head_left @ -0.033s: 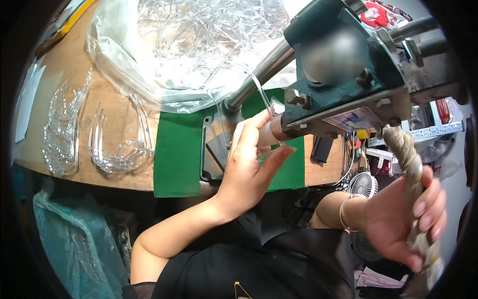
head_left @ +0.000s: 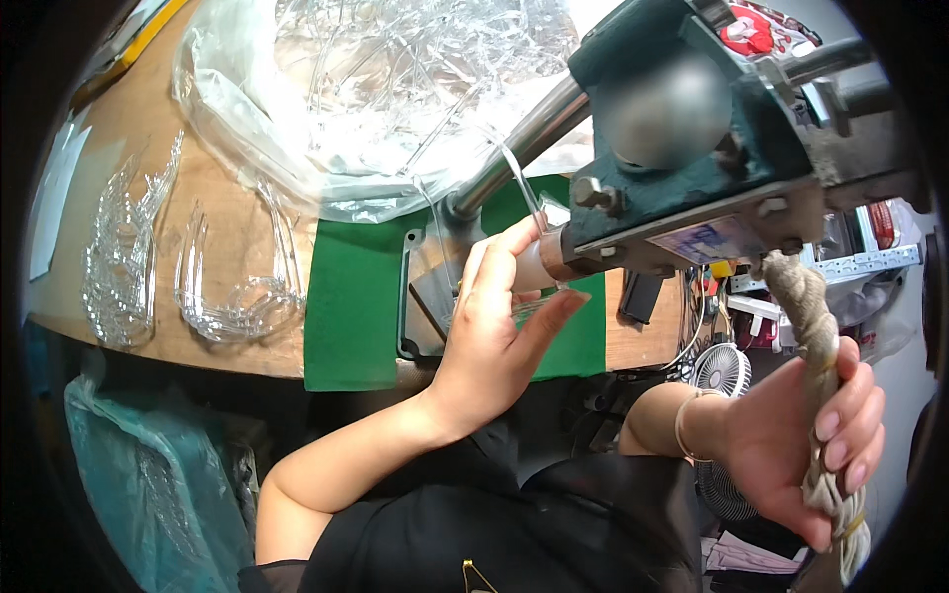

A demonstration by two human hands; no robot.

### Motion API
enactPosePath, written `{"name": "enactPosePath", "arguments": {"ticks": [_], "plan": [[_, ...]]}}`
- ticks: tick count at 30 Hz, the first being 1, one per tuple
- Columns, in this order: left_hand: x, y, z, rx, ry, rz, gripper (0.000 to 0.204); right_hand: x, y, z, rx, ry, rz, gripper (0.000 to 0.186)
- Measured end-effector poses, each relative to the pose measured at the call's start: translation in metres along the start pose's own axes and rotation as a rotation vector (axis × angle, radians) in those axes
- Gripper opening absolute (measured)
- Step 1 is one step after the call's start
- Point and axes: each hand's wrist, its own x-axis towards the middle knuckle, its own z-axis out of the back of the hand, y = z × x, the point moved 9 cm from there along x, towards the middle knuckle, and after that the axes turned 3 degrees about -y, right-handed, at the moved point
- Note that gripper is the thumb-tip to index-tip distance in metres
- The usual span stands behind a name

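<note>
A dark green metal press (head_left: 662, 208) on a steel column (head_left: 509, 158) has a white cylinder (head_left: 534, 264) on a copper-coloured collar at its near left. My left hand (head_left: 489, 336) is closed on a clear bent plastic piece (head_left: 519, 173) held at that cylinder; some of its fingers are hidden behind these parts. My right hand (head_left: 811, 445) is wrapped round a lever handle (head_left: 801, 296) bound with beige twisted cord, below the press body. The press's metal base (head_left: 420, 316) rests on a green mat (head_left: 346, 296).
On the wooden desk (head_left: 242, 356) lie two bunches of clear plastic pieces (head_left: 119, 267) and a big bag (head_left: 356, 89) full of more. A black phone-like object (head_left: 639, 295), cables, a white fan (head_left: 720, 371) and clutter sit at right; a teal bag (head_left: 148, 474) stands lower left.
My right hand and the cord-bound handle have shifted very slightly downward. The press body has edged a little to the right in the picture. My left hand holds the same position.
</note>
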Motion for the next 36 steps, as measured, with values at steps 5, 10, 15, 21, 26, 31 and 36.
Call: {"name": "enactPosePath", "arguments": {"ticks": [5,10,15,21,26,31,36], "plan": [[-0.002,0.017,-0.002,-0.156,-0.027,0.073,0.053,-0.022,0.007,-0.016,-0.137,-0.054,0.119,0.039],[-0.001,0.006,-0.001,0.011,-0.038,0.020,0.054,0.010,0.004,-0.009,-0.039,-0.108,0.026,0.028],[-0.004,-0.006,0.006,0.158,-0.040,-0.005,0.055,0.043,-0.009,-0.016,-0.001,0.126,-0.062,0.060],[-0.031,-0.014,0.055,0.163,0.032,0.104,0.056,-0.030,-0.044,0.034,-0.525,-0.273,-0.023,0.054],[-0.079,0.015,0.130,0.077,-0.243,0.519,0.052,-0.087,-0.102,0.038,-0.318,-0.240,-0.383,0.036],[-0.044,0.026,0.196,0.635,-0.310,0.334,0.029,-0.092,-0.108,0.011,-0.457,-0.057,-0.399,0.028],[-0.036,0.054,0.173,1.399,-0.078,0.189,0.036,-0.124,-0.134,0.029,-0.219,-0.222,-0.669,0.014]]}}
